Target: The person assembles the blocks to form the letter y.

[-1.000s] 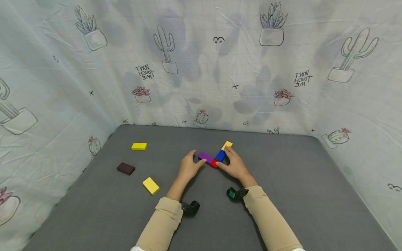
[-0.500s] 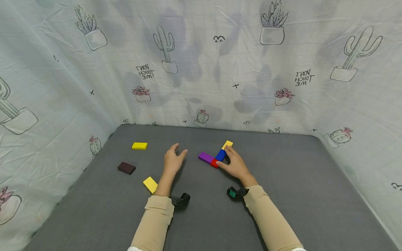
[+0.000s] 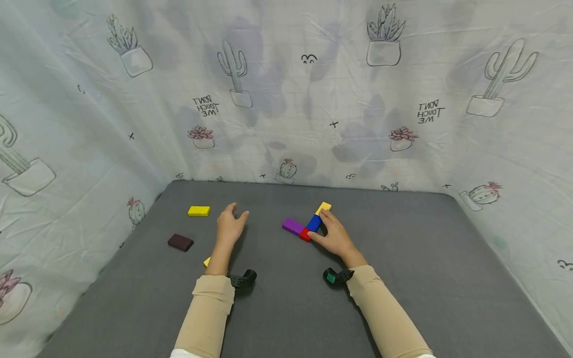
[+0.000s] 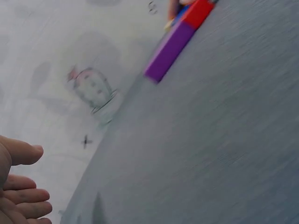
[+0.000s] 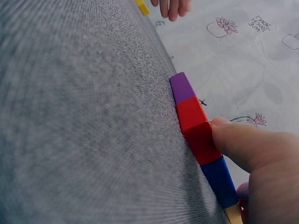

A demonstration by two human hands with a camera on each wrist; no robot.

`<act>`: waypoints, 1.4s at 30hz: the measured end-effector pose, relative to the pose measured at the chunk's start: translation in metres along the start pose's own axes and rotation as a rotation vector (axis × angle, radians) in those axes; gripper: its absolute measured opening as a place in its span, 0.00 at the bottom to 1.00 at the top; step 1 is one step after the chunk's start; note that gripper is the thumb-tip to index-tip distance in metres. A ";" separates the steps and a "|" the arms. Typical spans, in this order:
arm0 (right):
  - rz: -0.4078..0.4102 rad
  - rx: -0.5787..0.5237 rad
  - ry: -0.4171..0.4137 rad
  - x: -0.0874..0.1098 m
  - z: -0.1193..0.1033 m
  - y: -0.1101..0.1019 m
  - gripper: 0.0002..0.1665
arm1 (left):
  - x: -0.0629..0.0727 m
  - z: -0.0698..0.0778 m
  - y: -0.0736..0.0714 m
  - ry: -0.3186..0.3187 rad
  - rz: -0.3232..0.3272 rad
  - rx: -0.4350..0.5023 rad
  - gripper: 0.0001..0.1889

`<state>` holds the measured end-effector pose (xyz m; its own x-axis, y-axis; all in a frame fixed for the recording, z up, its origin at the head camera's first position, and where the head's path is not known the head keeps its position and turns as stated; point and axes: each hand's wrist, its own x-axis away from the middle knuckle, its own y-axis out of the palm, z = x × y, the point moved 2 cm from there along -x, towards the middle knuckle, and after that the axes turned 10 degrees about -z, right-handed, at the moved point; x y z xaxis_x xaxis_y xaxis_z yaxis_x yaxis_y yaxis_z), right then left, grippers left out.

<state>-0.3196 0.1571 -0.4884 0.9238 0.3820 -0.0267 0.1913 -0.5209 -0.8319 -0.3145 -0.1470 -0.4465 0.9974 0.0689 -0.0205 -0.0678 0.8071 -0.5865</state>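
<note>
Four-sided coloured blocks lie joined in a bent row on the grey table: a purple block [image 3: 293,226], a red block [image 3: 305,235], a blue block [image 3: 315,223] and a yellow block [image 3: 324,207] at the far end. My right hand [image 3: 336,237] holds the row at its bend. In the right wrist view its thumb presses the red block [image 5: 201,140], with fingertips by the blue block [image 5: 219,182]. My left hand [image 3: 230,227] is over the table left of the row, fingers loosely spread and holding nothing. The left wrist view shows its palm and fingers [image 4: 28,203].
On the left lie a yellow block [image 3: 199,211] and a dark brown block [image 3: 180,242]. Another yellow block [image 3: 207,261] is mostly hidden under my left forearm. A cactus-print cloth [image 3: 286,99] hangs behind the grey table [image 3: 425,258].
My left hand has left the purple block and moved left, its forearm now covering most of the nearer yellow block. The right hand and the row have stayed in place.
</note>
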 end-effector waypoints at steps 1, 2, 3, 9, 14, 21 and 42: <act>-0.001 -0.004 0.000 0.000 0.000 0.000 0.49 | -0.002 -0.001 -0.005 -0.010 0.015 -0.003 0.31; -0.002 -0.008 0.002 0.000 0.000 0.000 0.49 | -0.003 -0.003 -0.010 -0.022 0.035 -0.006 0.31; -0.003 -0.012 0.004 0.001 0.000 0.000 0.49 | -0.005 -0.005 -0.015 -0.034 0.055 -0.005 0.31; -0.009 -0.006 0.013 0.001 -0.001 0.000 0.48 | -0.012 -0.021 -0.039 -0.131 0.167 0.055 0.32; -0.005 -0.018 0.012 0.001 -0.001 0.000 0.49 | -0.015 -0.038 -0.051 -0.187 0.240 0.093 0.34; 0.002 -0.009 0.007 0.001 -0.001 0.001 0.49 | -0.019 -0.052 -0.060 -0.266 0.260 0.079 0.42; 0.000 0.005 0.019 0.001 -0.001 0.002 0.48 | -0.034 -0.071 -0.064 -0.306 0.272 0.029 0.39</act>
<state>-0.3183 0.1558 -0.4898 0.9300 0.3673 -0.0163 0.1895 -0.5169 -0.8348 -0.3429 -0.2425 -0.4663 0.8903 0.4495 0.0731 -0.3326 0.7514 -0.5699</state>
